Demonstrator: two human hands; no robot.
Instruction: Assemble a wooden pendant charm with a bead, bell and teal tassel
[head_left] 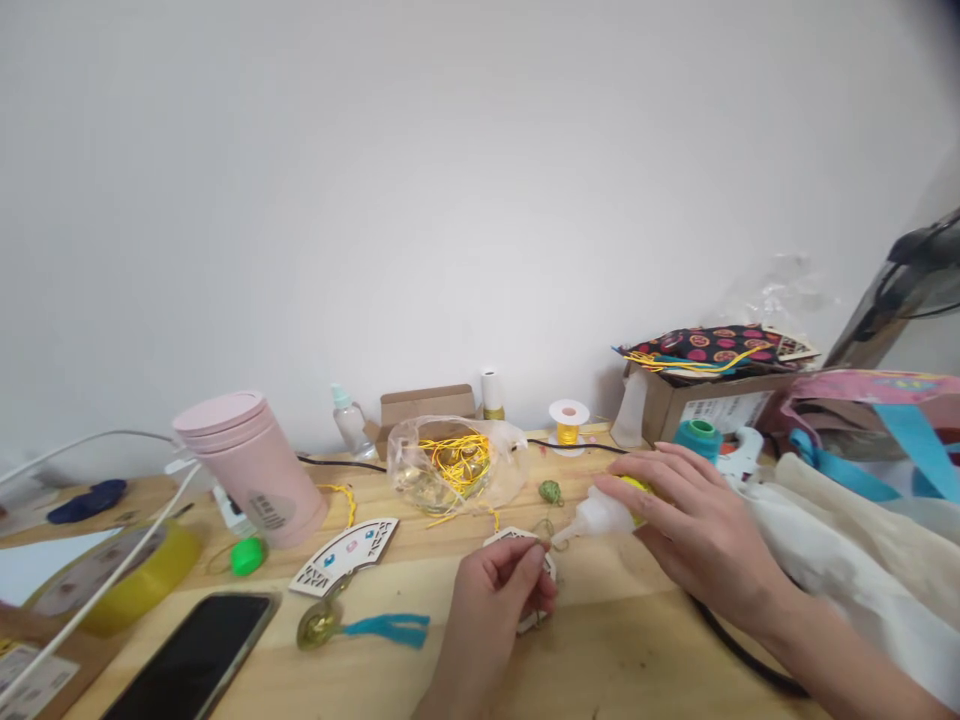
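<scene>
My left hand is closed, thumb and forefinger pinched together; whatever lies between the fingertips is too small to make out. Under and behind these fingers is a cream fan-shaped piece with cut-out patterns, partly hidden. In my right hand is a squeeze glue bottle, tilted so its white nozzle points down-left, its tip close to the left fingertips. A green knotted bead with thin cord lies just beyond. To the left rests another fan-shaped piece with a gold bead and blue tassel.
A phone, tape roll, pink tumbler and green cap are on the left. A plastic bag of yellow cords sits behind. Thread spools, a cardboard box and white cloth are at right.
</scene>
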